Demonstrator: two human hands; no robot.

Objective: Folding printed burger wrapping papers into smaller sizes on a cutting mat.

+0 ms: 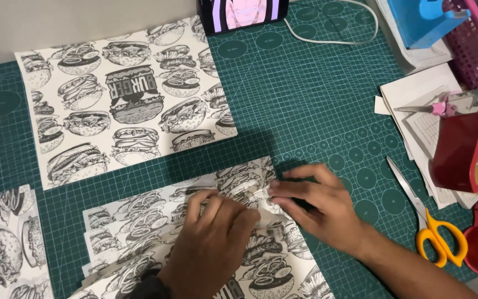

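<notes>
**2 hands on a folded burger-print sheet**

2 bare hands meet on a folded sheet of burger-print paper (156, 216) that lies at the near edge of the green cutting mat (305, 105), a little left of its middle. The left hand (208, 243) lies palm down on the paper, its fingers curled and pinching a raised fold near the sheet's upper right corner. The right hand (319, 205) comes in from the near right, fingers stretched flat and pressed together, their tips pushing down on that same corner where paper meets mat; it grips nothing, only presses. The sheet shows several stepped layers along its left side.

Beyond it, toward the far left corner of the mat, a flat sheet of the same print (123, 99) lies open and slightly turned, well apart from the hands. A 3rd printed piece (4, 243) sits at the near left edge, cut off by the view.

Right of the hands, scissors with yellow handles (432, 221) lie on the mat, blades pointing away. A red tape dispenser (468, 147) stands at the right edge on loose white papers (416, 94). At the far edge a phone (244, 12) leans with its screen lit, a white cable (333, 33) curling beside it, and a pink basket (477, 50) holds a blue object (421, 19) in the far right corner.
</notes>
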